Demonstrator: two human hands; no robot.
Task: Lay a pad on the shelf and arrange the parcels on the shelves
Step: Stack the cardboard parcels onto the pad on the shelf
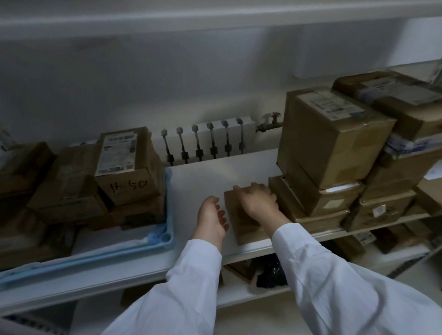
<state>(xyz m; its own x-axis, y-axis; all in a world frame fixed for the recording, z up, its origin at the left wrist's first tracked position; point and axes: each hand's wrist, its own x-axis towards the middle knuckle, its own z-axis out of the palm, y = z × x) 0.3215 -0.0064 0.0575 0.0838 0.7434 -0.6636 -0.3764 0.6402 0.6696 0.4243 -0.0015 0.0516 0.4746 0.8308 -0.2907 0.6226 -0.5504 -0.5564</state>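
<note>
A small flat brown parcel lies on the white pad in the middle of the shelf, near its front edge. The right hand rests on top of the parcel's far end, fingers close together and gently bent; its thumb is hidden. The left hand is just beside the parcel's left edge, palm turned towards it and fingers loosely curved and slightly apart; whether it touches the parcel I cannot tell. Tight against the parcel's right side stands a stack of cartons, with more boxes piled further right. On the left a blue tray holds other parcels, one marked 16 50. Behind the pad a white radiator with a valve stands at the wall. A dark bag sits on the shelf below
</note>
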